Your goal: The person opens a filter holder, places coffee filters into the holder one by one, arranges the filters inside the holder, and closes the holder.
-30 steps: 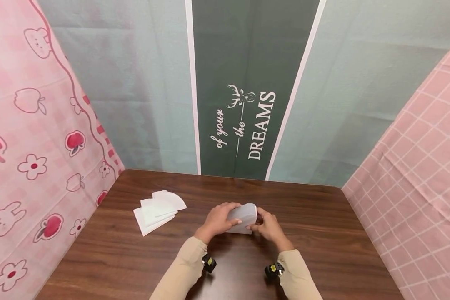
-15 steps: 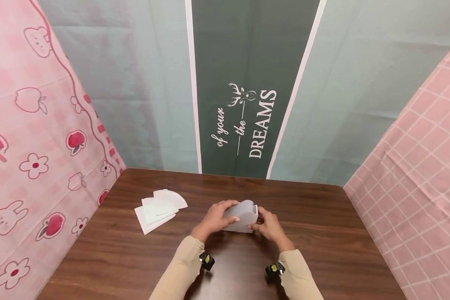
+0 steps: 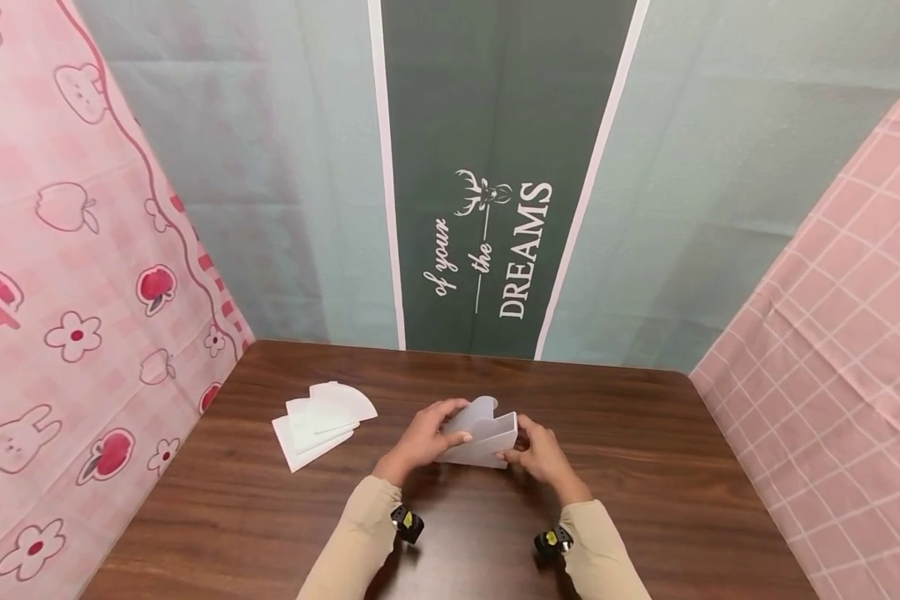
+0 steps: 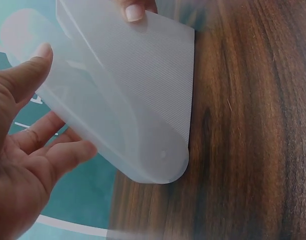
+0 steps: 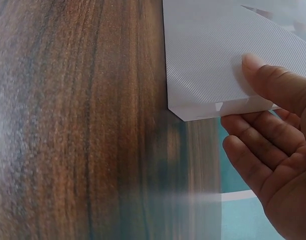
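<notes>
A translucent white fan-shaped case (image 3: 476, 454) stands on its edge on the table, ribbed along its near wall. Its smooth cover (image 4: 107, 110) is swung partly away from the body, pivoting near a rounded corner at the left end. My left hand (image 3: 423, 435) holds the cover, thumb over one face and fingers along the other side. At the right end, my right hand (image 3: 542, 454) pinches the case body, the thumb on the ribbed wall (image 5: 208, 65) and the fingers behind its edge. The inside of the case is mostly hidden.
Several white cone coffee filters (image 3: 330, 414) lie fanned out at the left on the brown wooden table (image 3: 630, 467). Patterned pink cloths (image 3: 832, 333) hang at both sides, and a green printed cloth (image 3: 465, 100) covers the back.
My left hand has swung the cover leftward, off the case body, so a gap now shows at the top right. The right hand has kept its grip almost in place.
</notes>
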`<state>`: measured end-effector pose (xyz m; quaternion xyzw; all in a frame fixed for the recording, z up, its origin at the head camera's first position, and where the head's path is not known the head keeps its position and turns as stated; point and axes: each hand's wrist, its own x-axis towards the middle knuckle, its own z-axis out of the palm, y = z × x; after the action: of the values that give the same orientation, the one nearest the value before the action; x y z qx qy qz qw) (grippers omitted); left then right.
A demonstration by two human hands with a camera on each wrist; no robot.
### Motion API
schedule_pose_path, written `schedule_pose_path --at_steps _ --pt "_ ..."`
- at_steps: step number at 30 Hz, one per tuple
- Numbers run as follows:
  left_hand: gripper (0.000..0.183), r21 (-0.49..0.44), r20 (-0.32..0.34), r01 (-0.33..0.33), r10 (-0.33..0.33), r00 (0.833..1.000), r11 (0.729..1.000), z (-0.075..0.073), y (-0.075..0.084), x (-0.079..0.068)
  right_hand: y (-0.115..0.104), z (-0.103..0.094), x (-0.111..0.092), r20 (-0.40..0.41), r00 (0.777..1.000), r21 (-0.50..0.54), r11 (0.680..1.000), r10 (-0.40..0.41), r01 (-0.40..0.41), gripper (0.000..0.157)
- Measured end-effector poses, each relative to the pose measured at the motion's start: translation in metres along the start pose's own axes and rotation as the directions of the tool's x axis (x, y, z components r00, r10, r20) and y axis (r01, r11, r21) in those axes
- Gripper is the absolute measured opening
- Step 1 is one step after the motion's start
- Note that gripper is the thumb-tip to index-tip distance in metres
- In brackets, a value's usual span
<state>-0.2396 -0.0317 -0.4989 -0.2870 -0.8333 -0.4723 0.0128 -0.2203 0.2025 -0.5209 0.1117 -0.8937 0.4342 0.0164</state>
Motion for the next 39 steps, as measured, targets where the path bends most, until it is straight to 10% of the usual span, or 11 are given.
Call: schedule_pose_path --at_steps 14,39 --pt "0.044 -0.155 -0.027 0.038 -0.043 0.999 0.987 -0.005 -0.005 -0.006 0.002 0.001 0.000 -0.005 1.000 0.004 1.000 0.001 -0.001 0.042" --pt "0.040 -0.162 -0.008 0.101 -0.103 0.995 0.982 -0.025 -0.010 -0.013 0.002 0.001 0.001 -0.013 1.000 -0.010 1.000 -0.011 0.011 0.041"
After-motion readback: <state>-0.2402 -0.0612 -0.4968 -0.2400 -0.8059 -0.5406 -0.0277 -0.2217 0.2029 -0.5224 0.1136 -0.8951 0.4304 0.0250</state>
